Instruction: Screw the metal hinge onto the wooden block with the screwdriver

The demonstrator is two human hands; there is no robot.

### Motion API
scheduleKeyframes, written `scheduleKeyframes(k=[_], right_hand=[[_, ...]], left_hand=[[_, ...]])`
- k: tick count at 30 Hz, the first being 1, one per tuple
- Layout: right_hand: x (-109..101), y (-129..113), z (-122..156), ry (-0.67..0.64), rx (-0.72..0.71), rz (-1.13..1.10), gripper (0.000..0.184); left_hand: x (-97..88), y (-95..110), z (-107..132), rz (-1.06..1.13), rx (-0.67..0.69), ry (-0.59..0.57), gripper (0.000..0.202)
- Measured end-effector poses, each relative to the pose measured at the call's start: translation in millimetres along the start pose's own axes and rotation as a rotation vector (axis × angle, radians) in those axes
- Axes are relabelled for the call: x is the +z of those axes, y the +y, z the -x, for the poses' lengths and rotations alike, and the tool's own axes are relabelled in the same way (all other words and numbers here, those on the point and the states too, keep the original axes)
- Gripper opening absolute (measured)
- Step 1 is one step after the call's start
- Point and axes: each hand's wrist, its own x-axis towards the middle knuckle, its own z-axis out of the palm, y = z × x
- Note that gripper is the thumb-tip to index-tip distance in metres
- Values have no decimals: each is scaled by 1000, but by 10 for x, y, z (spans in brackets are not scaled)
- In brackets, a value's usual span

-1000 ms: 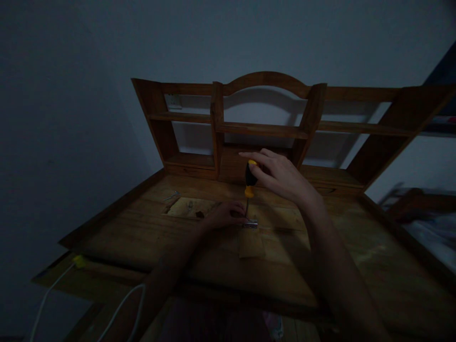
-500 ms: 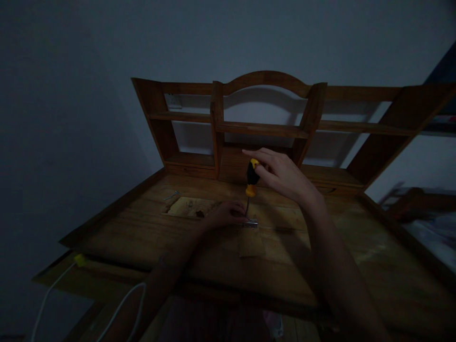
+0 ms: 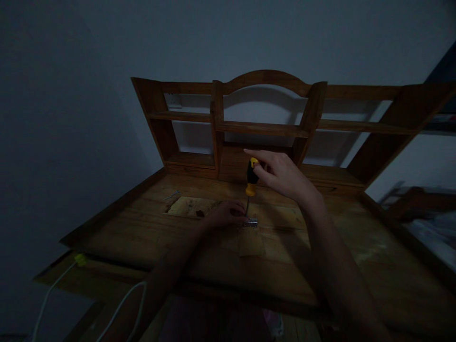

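A yellow and black screwdriver (image 3: 251, 178) stands upright with its tip down on a small metal hinge (image 3: 251, 222) on the wooden desk top (image 3: 149, 232). My right hand (image 3: 280, 173) grips the screwdriver's handle from the right, forefinger stretched over its top. My left hand (image 3: 226, 213) rests on the desk just left of the hinge, fingers curled at the base of the screwdriver's shaft, touching the hinge. The scene is dim.
A wooden shelf unit (image 3: 265, 123) rises at the desk's back edge against the wall. A light recessed patch (image 3: 190, 206) lies left of my left hand, with a small metal piece (image 3: 172, 194) beyond it. White cables (image 3: 121, 304) hang at the front left.
My right hand has shifted its grip slightly on the screwdriver handle, which tilts a little differently. The left hand and the hinge stay put.
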Motion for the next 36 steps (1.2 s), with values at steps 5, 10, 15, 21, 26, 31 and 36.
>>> scheduleKeyframes(k=[5,10,15,21,26,31,36], right_hand=[[3,5,7,0,-3,3,47],[17,33,4,9,-18,35,48],[35,61,0,13,-24,63,49],[44,68,-1,-4,-17,74,57],[37,57,3,-11,-5,62,60],[40,47,12,-6,2,48,58],[40,51,15,-13,8,39,57]], left_hand=[[-16,32,0,4,25,-11,23],[-20,65,0,5,27,-6,22],[-20,51,6,-23,29,-10,24],[-30,94,7,-37,14,-8,20],[-35,146,4,0,7,-22,20],[-24,106,5,-16,6,-17,18],[-19,87,9,12,-2,-20,21]])
